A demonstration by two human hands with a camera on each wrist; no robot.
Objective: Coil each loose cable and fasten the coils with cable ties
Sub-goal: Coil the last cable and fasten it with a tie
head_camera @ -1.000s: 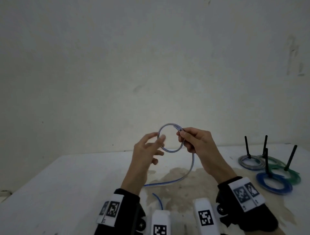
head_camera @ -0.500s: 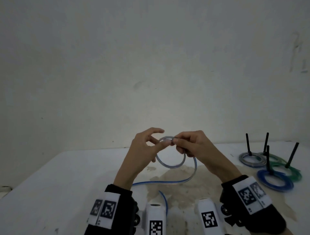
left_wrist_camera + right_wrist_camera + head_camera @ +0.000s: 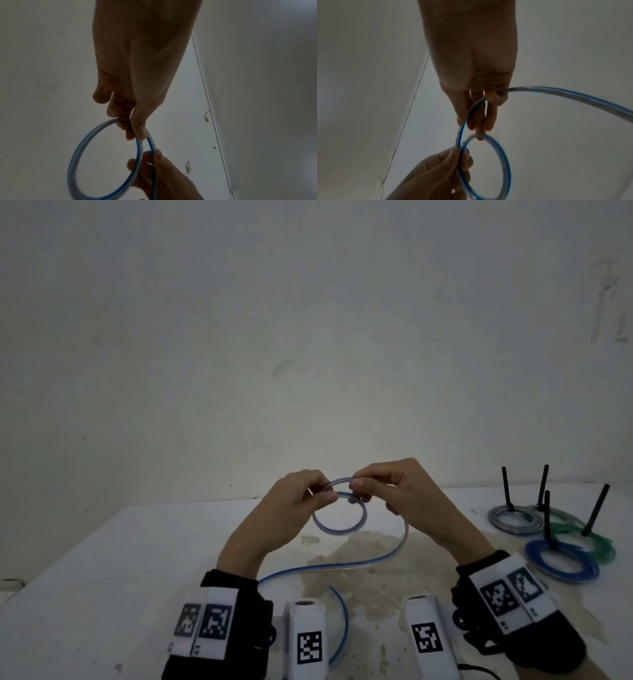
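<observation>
Coiling the blue cable (image 3: pixel 339 520) in the air above the table (image 3: pixel 102 570).

My left hand (image 3: pixel 298 501) pinches the loop so it stays round; my right hand (image 3: pixel 394 491), fingers clamped on the next turn, feeds it over. The tail trails to the near edge. Finished coils (image 3: pixel 561 556) sit at the right edge; the left side gives room to swing.

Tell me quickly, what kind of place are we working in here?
Probably a bare recording or test room, not a kitchen or shop: a plain white table with a brownish stain, pushed against an unfinished grey wall, holding only coiled cables with black ties.
</observation>
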